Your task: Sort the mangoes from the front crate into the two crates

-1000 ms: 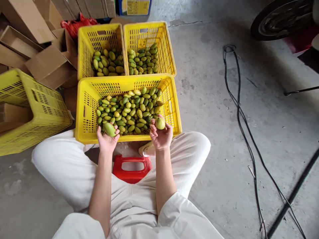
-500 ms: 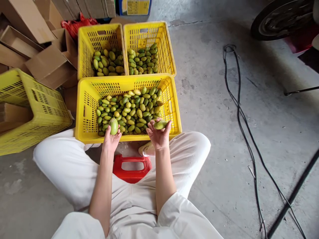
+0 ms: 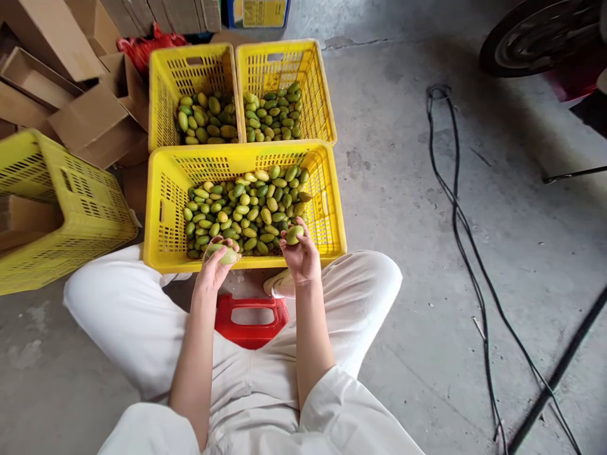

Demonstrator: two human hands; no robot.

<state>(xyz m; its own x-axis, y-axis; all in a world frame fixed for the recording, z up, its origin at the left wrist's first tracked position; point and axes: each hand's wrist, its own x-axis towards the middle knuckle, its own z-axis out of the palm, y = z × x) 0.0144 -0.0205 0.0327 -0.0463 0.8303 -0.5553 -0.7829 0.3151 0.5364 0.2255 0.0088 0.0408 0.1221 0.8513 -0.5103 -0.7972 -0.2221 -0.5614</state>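
I sit on a red stool [image 3: 250,318] facing a big yellow crate [image 3: 156,218] full of small green mangoes [image 3: 246,205]. My left hand [image 3: 214,268] is closed round one green mango [image 3: 222,253], held sideways over the crate's near rim. My right hand [image 3: 300,255] is closed round another green mango [image 3: 293,234], held just above the pile at the crate's near right. Behind stand two smaller yellow crates, the left one [image 3: 164,95] and the right one [image 3: 317,88], each partly filled with green mangoes.
A tipped yellow crate [image 3: 57,208] lies at left with cardboard boxes [image 3: 80,120] behind it. Black cables [image 3: 455,208] run across the concrete floor at right. A wheel [image 3: 535,35] shows at top right. A dark bar [image 3: 559,366] crosses the lower right.
My left hand has turned its mango from upright to sideways and shifted slightly right. My right hand has rolled its mango in the fingers and moved a little left.
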